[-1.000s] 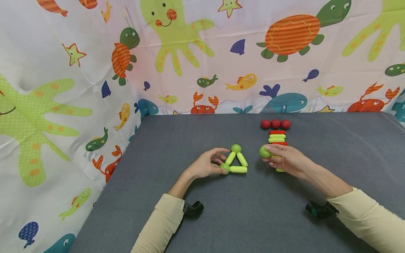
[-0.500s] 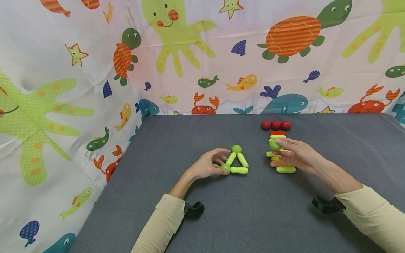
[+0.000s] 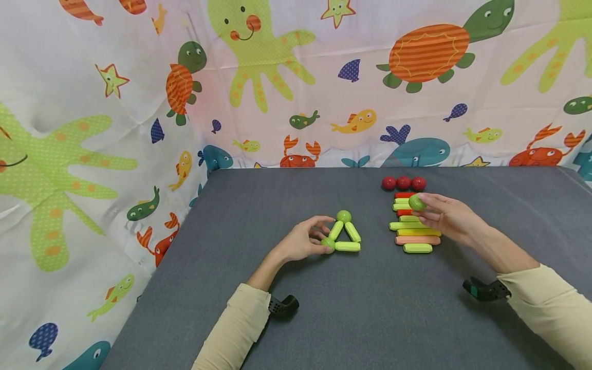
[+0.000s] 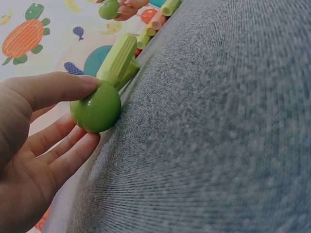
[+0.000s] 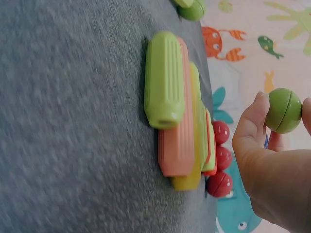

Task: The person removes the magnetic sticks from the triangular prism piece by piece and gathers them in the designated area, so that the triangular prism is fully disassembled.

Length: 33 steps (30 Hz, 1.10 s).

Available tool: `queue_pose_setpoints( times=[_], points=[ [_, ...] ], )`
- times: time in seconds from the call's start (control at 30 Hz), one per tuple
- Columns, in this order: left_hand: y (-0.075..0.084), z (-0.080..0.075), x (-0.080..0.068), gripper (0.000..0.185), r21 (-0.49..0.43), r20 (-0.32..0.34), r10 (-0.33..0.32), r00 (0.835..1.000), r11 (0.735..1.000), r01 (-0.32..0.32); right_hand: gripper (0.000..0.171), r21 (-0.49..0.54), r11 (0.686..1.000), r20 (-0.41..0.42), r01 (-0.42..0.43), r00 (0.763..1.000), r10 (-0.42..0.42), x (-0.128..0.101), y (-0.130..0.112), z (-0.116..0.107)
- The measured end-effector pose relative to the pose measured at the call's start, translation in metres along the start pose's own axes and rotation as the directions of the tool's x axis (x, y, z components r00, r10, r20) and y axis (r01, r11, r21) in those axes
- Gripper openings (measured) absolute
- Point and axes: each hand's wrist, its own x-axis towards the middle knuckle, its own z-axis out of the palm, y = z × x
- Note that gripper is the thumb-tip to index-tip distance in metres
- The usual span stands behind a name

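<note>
Three light green rods and two green balls form a triangle on the table. Its lower left ball (image 3: 328, 244) is pinched between the thumb and fingers of my left hand (image 3: 298, 241). From this ball, one rod (image 3: 336, 230) slants up to the top ball (image 3: 344, 216), and another rod (image 3: 348, 246) runs right. The third rod (image 3: 352, 232) slopes down from the top ball. My right hand (image 3: 455, 218) holds another green ball (image 5: 284, 110) by its fingertips, raised above the far part of a row of coloured rods.
The row includes a light green rod (image 3: 418, 248) nearest me, a salmon rod (image 3: 418, 240) and a yellow rod (image 3: 411, 232), with shorter green and red ones behind. Three red balls (image 3: 404, 183) line up beyond. A sea-animal curtain (image 3: 296, 82) borders the grey table (image 3: 324, 318).
My right hand has carried its green ball rightward and slightly away, uncovering more of the rod row. My left hand stays on its ball; the triangle has barely moved.
</note>
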Motion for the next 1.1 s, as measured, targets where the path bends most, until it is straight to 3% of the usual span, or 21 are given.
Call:
queue_pose_setpoints(
  times=[0.07,0.2,0.67,0.93,1.1],
  points=[
    [0.001,0.0,0.0,0.065,0.008,0.005,0.001,1.0,1.0,-0.001,0.011,0.007,1.0,-0.009,0.005,1.0,-0.005,0.001,-0.002,-0.004],
    [-0.017,0.001,0.007,0.067,0.031,-0.013,-0.002,1.0,1.0,0.002,0.01,0.007,1.0,-0.033,0.014,0.999,-0.014,0.003,-0.006,-0.011],
    [-0.021,0.003,0.009,0.065,0.045,-0.036,-0.011,0.999,0.999,0.012,0.006,0.001,1.0,-0.131,0.026,0.991,-0.026,0.014,-0.015,-0.036],
    [-0.021,0.003,0.008,0.065,0.051,-0.038,-0.01,0.999,0.999,0.012,0.023,-0.049,0.998,-0.235,0.044,0.97,-0.055,0.028,-0.015,-0.047],
    [-0.021,0.003,0.007,0.064,0.048,-0.038,-0.007,0.999,0.999,0.008,0.04,-0.141,0.989,-0.306,0.043,0.948,-0.085,0.036,-0.014,-0.051]
  ],
)
